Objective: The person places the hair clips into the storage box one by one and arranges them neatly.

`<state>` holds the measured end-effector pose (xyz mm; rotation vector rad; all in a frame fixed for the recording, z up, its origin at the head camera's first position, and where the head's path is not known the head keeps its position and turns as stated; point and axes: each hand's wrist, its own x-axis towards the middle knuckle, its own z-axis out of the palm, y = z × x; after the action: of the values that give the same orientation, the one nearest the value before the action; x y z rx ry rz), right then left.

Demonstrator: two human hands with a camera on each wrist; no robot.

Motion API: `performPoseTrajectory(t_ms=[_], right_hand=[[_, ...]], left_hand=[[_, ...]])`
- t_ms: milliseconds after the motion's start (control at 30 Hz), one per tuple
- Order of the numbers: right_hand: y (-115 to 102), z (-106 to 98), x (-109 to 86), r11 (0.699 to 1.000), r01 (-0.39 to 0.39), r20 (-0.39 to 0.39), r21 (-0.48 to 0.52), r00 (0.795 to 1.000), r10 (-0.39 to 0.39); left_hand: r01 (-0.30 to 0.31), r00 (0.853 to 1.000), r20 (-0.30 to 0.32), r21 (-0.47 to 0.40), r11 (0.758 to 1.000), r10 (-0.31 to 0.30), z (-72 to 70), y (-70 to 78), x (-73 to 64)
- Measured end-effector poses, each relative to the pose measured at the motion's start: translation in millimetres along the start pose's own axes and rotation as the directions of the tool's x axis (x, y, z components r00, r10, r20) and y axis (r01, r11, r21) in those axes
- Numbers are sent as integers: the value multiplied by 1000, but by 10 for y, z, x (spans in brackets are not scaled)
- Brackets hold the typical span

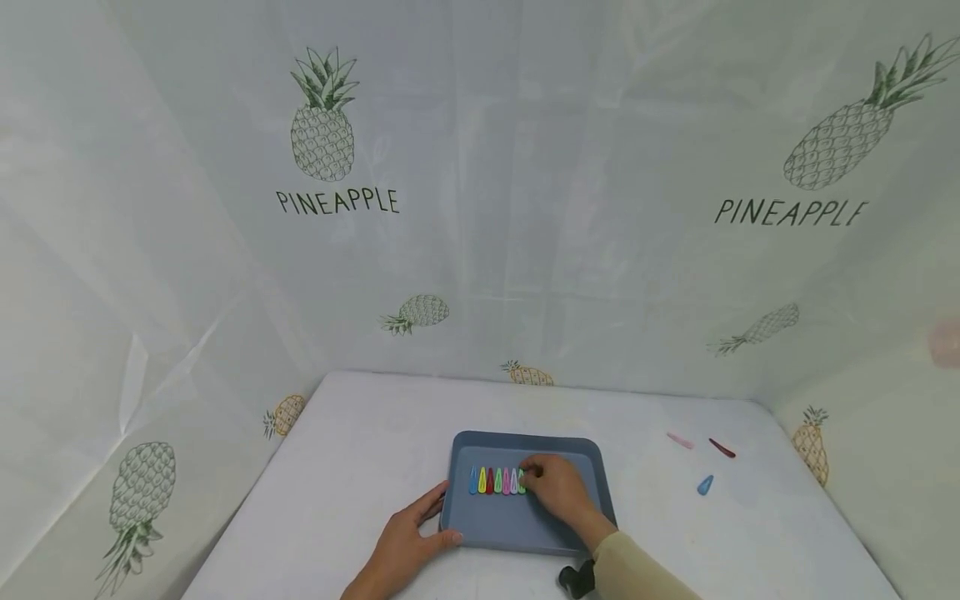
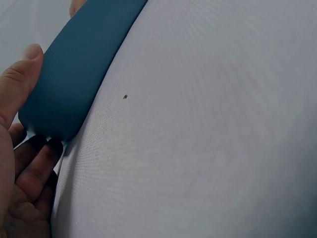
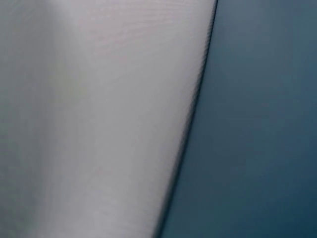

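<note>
Snap hair clips stand side by side in a row on a blue-grey tray [image 1: 495, 527]: a blue clip [image 1: 473, 481], a yellow clip [image 1: 482, 481], a red clip [image 1: 490, 481], then green, pink and lilac ones. At the row's right end, thumb and fingertips of my right hand [image 1: 558, 490] pinch a light green hair clip [image 1: 522, 482], partly covered by them. My left hand [image 1: 408, 537] holds the tray at its left front corner. In the left wrist view its thumb [image 2: 22, 74] lies along the rim, with other fingers curled at the underside. The right wrist view shows no fingers.
On the white table [image 1: 300, 508], to the right of the tray, lie a pink hair clip [image 1: 680, 440], a dark red hair clip [image 1: 722, 448] and a blue hair clip [image 1: 705, 485]. A black object [image 1: 576, 578] is beside the right sleeve. Pineapple-print sheeting [image 1: 525, 250] surrounds the table.
</note>
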<state>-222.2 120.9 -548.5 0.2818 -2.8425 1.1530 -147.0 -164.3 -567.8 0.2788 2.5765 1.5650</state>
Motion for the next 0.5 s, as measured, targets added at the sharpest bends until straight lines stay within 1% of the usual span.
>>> performPoseTrajectory(t_ms=[200,333,400,500], right_hand=[[-2,-11,8,1000,-14,0,7,1000,14],[21,16,1,1000,-21,-14,22,1000,22],[43,21,6,999,-18,-31,44,999,19],[71,16,12,994,-10,-46,107,999,15]], left_hand=[[-9,1000,4,1,1000,9,0,-12,11],[-10,1000,1,5,1000,10,-2,-41,3],[-9,1000,-3,2,1000,9,1,-55,9],[-5,1000,-6,-2,1000,5,9,-71,15]])
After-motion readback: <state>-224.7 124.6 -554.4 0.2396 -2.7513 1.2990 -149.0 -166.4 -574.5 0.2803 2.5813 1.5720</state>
